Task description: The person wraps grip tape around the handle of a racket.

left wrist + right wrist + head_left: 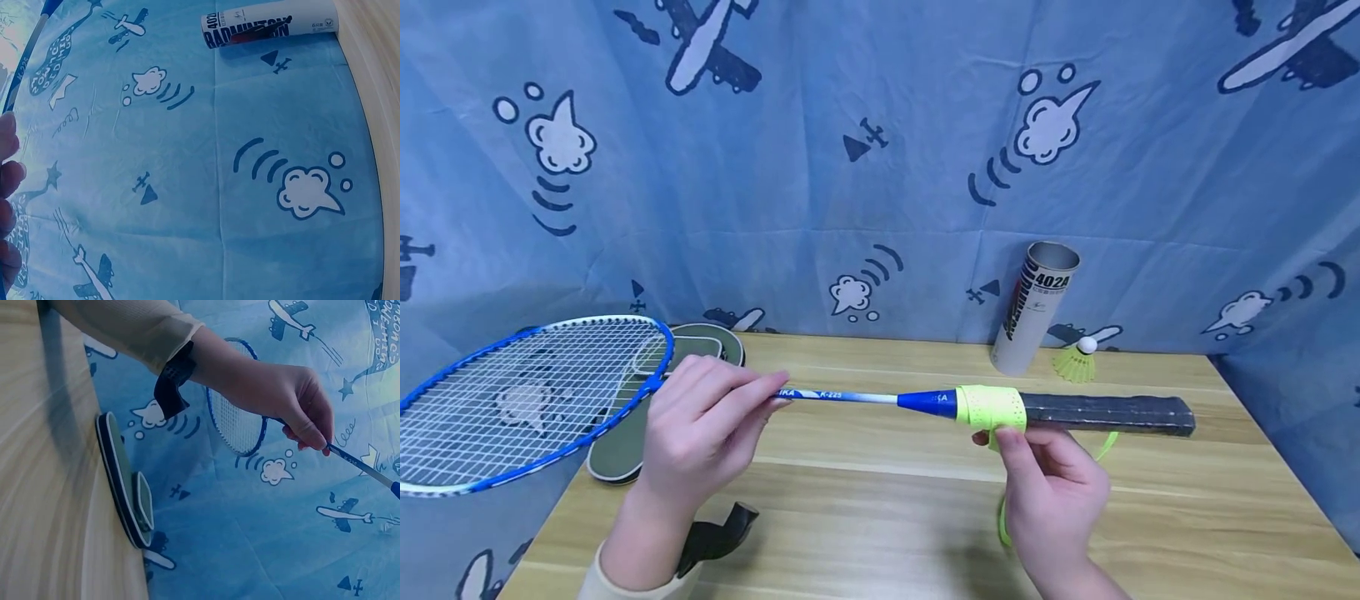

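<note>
A blue-and-white badminton racket (925,404) is held level above the table, its strung head (535,400) to the left. My left hand (703,433) pinches the thin shaft near the head; the right wrist view shows the same left hand (297,403) from the side. Neon yellow grip tape (992,407) is wrapped round the top of the black handle (1108,414), next to the blue cone. Thumb and fingers of my right hand (1052,492) pinch the tape at the wrap's lower edge. A loose yellow strip (1003,523) hangs down behind that hand.
On the wooden table (865,517), a white shuttlecock tube (1036,308) stands at the back, with a yellow shuttlecock (1077,362) to its right. A green racket-shaped case (617,446) lies at the left, partly behind the racket head. A blue printed curtain (820,167) hangs behind.
</note>
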Motion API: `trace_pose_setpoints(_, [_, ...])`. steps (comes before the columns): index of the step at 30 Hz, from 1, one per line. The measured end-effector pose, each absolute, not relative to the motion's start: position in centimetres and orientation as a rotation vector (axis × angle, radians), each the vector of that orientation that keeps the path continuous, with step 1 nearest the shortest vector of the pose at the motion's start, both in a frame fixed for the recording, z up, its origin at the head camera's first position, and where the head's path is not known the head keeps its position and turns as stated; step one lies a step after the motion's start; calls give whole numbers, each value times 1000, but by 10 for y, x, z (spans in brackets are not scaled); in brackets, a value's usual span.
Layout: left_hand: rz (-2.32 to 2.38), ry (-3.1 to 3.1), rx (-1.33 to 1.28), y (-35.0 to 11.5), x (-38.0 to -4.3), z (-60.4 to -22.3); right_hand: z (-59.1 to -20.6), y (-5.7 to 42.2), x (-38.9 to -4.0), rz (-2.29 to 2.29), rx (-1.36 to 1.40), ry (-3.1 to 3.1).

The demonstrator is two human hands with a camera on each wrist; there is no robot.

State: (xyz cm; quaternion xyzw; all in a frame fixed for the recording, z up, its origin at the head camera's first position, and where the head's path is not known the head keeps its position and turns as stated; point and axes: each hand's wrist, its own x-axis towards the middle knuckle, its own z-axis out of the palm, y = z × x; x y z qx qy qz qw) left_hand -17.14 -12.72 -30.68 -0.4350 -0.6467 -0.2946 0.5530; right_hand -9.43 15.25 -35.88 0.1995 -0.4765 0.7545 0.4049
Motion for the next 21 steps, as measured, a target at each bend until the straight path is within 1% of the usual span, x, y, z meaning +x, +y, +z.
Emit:
trace_pose_setpoints(4, [-717,-1536,-1057,-128,-171,-307,-360,155,-93,1939,559,-1192])
trace_pose_setpoints(9, [-724,-1565,-1063,-130,-170,-308,-359,155,-92,1938,538,-1225])
trace_pose_setpoints(21, [-730,-1575,-1065,-133,-171,-308,-354,159,-93,1807,593,-1305])
